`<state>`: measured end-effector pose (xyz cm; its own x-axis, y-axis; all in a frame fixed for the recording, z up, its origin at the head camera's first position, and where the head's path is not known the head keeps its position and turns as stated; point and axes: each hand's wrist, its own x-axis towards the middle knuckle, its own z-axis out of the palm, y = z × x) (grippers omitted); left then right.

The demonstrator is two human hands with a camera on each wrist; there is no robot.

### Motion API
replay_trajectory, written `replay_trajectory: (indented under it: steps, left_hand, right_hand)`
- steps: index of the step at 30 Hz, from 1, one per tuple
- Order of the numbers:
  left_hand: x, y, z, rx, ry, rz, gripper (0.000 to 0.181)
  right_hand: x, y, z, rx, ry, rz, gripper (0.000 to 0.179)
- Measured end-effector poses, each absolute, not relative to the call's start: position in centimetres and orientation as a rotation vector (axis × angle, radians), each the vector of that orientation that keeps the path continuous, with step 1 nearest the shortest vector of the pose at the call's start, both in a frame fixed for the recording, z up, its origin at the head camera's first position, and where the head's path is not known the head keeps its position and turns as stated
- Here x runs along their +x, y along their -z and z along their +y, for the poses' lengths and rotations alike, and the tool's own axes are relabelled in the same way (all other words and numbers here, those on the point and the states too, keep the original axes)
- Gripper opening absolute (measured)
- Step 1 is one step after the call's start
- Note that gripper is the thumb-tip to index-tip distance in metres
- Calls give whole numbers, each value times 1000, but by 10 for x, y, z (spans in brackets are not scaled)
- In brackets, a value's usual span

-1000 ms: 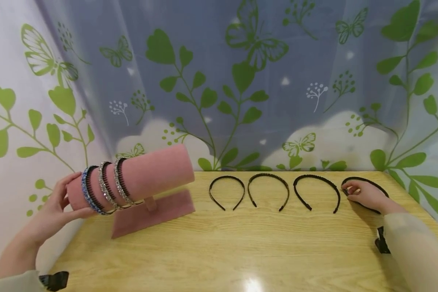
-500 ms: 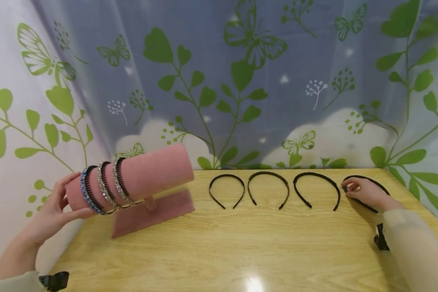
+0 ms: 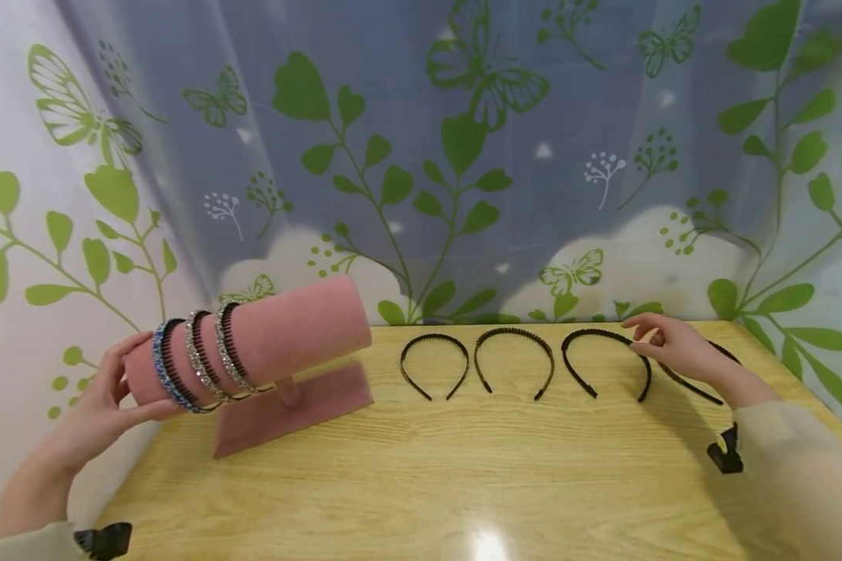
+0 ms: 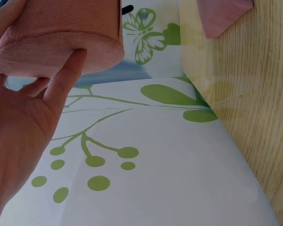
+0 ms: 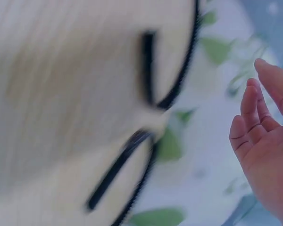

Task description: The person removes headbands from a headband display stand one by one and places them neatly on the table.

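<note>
My left hand holds the left end of a pink plush headband display stand, whose roll is tilted with its right end higher. Round the roll sit a blue jewelled headband and two silver jewelled headbands. In the left wrist view, one finger rests against the round end of the roll. My right hand hovers above the two right-hand headbands, its fingers relaxed with nothing between them. It partly hides the rightmost black headband and touches or overlaps the edge of another black headband; contact cannot be told.
Two thinner dark headbands, one toothed headband and one slim headband, lie mid-table near the back edge. The wooden table meets a curtain printed with leaves and butterflies behind and at both sides.
My right hand has let go of the rightmost black headband, then lifted and moved left toward the neighbouring one. My left hand and the stand have stayed in place.
</note>
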<state>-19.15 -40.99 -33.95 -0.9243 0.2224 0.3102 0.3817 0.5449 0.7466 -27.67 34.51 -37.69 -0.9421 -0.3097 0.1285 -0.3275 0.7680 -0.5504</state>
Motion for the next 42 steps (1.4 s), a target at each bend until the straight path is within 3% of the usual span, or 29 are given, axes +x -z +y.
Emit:
replay_trajectory:
  steps: [25, 42]
  left_hand:
    - [-191, 340, -412, -517, 1323, -2581, 98]
    - [-191, 340, -411, -502, 1322, -2596, 97]
  right_hand:
    - [-287, 292, 91, 1210, -1190, -2493, 49]
    - [-296, 267, -41, 1367, -1061, -2452, 63]
